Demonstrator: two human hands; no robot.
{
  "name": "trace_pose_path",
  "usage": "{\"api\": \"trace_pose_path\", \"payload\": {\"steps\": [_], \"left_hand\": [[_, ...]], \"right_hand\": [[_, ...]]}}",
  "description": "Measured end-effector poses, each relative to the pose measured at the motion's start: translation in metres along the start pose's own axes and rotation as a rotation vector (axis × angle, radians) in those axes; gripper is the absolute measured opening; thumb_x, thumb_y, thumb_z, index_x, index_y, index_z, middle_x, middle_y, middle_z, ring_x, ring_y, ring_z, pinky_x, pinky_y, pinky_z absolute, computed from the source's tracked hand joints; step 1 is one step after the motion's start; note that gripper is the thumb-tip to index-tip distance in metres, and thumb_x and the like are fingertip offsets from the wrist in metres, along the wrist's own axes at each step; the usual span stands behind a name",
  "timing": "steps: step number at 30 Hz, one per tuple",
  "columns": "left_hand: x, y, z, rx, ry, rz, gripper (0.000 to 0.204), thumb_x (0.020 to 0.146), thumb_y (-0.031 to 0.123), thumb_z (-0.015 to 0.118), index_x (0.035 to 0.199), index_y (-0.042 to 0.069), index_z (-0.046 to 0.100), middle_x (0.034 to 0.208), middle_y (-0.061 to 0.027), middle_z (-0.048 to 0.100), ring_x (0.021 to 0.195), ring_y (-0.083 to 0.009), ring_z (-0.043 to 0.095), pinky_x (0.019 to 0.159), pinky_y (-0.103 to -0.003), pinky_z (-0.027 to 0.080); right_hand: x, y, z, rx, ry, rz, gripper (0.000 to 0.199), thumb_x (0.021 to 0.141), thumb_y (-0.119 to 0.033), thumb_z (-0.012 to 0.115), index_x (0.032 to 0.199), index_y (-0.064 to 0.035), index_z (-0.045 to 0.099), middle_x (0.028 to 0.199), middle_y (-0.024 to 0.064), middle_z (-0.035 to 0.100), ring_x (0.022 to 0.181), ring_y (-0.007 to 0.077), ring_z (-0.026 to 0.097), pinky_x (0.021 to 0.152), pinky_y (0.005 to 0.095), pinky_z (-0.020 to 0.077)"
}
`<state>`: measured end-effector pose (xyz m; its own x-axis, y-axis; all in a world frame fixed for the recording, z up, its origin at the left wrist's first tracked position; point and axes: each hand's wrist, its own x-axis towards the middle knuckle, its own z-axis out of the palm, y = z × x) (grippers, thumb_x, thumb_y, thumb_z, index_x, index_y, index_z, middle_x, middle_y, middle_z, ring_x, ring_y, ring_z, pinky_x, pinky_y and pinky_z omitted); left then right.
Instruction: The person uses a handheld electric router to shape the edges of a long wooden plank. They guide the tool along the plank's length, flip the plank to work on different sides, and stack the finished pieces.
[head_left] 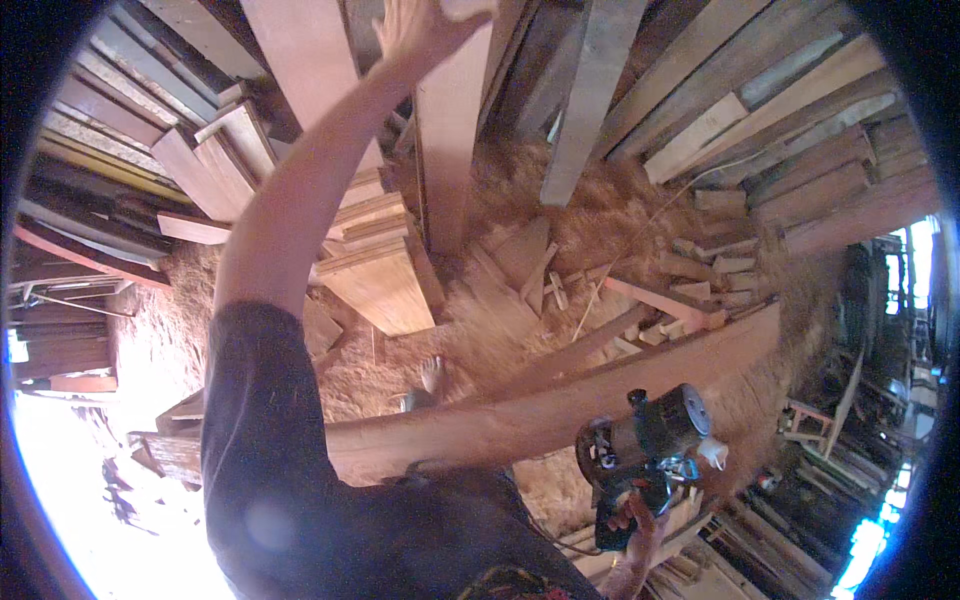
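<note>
My left arm reaches up and away from me. At the top edge of the view my left hand [418,28] grips the upper end of an upright pale plank [448,150] that leans among other boards. My right hand [638,522] is low on the right and holds a black and grey power router [648,440] by its handle. The router sits at the near edge of a long curved plank [520,410] that runs across in front of me. My dark sleeve [270,420] fills the lower left.
Boards and planks lean all around the back and sides. A stack of short flat boards [380,270] and scattered offcuts [700,290] lie on a floor thick with sawdust [590,210]. A bare foot [432,375] shows beyond the curved plank. Bright daylight is at lower left.
</note>
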<state>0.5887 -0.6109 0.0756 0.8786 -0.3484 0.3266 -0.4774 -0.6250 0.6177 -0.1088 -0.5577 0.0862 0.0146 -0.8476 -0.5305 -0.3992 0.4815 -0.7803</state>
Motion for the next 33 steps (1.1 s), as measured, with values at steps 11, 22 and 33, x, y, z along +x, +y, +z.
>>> {"api": "trace_pose_path", "payload": {"steps": [11,22,33], "left_hand": [[0.055,0.022,0.059,-0.025,0.375,-0.180,0.147,0.071,0.021,0.094,0.169,0.012,-0.016,0.172,-0.0271,0.013,0.157,-0.0465,0.023,0.125,-0.065,0.028],[-0.076,0.028,0.018,-0.123,0.565,0.166,0.128,0.076,0.027,0.090,0.169,0.008,0.004,0.164,-0.0297,0.028,0.147,-0.0498,0.036,0.119,-0.061,0.039],[-0.234,0.024,-0.050,-0.860,0.548,-0.093,0.059,0.103,0.069,0.054,0.088,0.011,0.053,0.085,0.0033,0.050,0.079,-0.0125,0.048,0.073,-0.035,0.043]], "right_hand": [[-0.010,-0.037,0.022,-0.041,-0.079,0.069,0.035,0.088,-0.023,0.086,0.117,-0.0066,0.073,0.077,-0.0018,0.065,0.056,0.0088,0.055,0.050,0.0273,0.0442],[0.000,-0.033,0.003,-0.021,-0.093,0.098,0.031,0.090,-0.016,0.082,0.118,-0.0076,0.072,0.071,-0.0009,0.063,0.051,0.0096,0.054,0.048,0.0276,0.0425],[0.030,-0.029,-0.038,-0.059,-0.358,0.036,0.025,0.092,-0.016,0.082,0.113,-0.0081,0.073,0.074,-0.0005,0.067,0.054,0.0083,0.055,0.050,0.0271,0.0429]]}}
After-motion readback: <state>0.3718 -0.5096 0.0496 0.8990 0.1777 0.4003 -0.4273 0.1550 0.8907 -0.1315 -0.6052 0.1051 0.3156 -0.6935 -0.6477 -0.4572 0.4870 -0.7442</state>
